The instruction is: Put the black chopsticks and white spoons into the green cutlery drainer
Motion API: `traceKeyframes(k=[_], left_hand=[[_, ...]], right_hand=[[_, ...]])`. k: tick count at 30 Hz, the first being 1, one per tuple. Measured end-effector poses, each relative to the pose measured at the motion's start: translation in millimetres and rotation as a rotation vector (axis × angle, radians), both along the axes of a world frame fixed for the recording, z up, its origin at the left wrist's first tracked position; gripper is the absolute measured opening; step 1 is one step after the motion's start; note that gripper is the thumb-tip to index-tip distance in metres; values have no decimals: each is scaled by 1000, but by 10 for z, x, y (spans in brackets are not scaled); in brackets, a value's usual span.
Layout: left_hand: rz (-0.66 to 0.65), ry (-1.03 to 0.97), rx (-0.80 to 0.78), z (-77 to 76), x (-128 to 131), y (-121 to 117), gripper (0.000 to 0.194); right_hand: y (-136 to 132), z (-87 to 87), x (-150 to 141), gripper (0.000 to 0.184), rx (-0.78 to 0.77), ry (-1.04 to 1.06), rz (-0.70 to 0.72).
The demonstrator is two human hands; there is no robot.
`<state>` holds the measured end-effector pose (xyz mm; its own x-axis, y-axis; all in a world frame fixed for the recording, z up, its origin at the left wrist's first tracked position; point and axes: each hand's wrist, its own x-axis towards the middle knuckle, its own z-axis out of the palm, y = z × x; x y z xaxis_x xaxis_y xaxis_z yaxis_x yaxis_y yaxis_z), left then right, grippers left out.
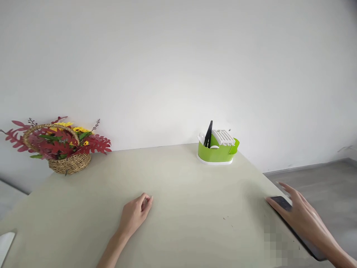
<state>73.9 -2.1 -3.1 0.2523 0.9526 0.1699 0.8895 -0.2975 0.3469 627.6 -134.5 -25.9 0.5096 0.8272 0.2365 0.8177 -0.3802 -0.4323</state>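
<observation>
My left hand (135, 211) rests on the table with its fingers curled together, and nothing shows in it. At the table's right edge my right hand (304, 217) is over a dark smartphone (282, 202), thumb and fingers spread apart. The phone lies at a slant along the edge, its middle hidden under the hand. Whether the palm touches it I cannot tell.
On the pale table (178, 230), a wicker basket (71, 163) of red leaves and yellow flowers stands at the back left. A green cutlery holder (214, 154) with black and white utensils stands at the back right. A white object (5, 245) lies at the left edge.
</observation>
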Motion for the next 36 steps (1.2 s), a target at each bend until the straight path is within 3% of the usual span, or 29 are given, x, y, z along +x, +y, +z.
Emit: traceKeyframes(k=[3,5,8,11,17,22,27,36], left_hand=[[-4,-13,-9,-8,-8,-5,41],[-6,-22,-15,-13,-15,-7,41],[4,-26,-12,-19,-23,-10,40],[3,-29,-11,-31,-30,-11,40],[1,-45,-15,-57,-36,-14,40],[0,-46,-13,-53,-30,-20,39],[-3,-57,-9,-57,-36,-21,37],[-10,-65,-20,-94,-69,-16,37]], right_hand=[[696,337,-316,71,120,53,167],[1196,416,-444,73,128,56,190],[1807,339,-496,79,129,4,204],[2124,182,-458,69,118,-43,251],[2121,30,-380,58,127,-134,369],[2016,-12,-585,44,164,-203,499],[1947,-17,-1042,33,214,-240,567],[1670,48,-2117,15,296,-231,664]])
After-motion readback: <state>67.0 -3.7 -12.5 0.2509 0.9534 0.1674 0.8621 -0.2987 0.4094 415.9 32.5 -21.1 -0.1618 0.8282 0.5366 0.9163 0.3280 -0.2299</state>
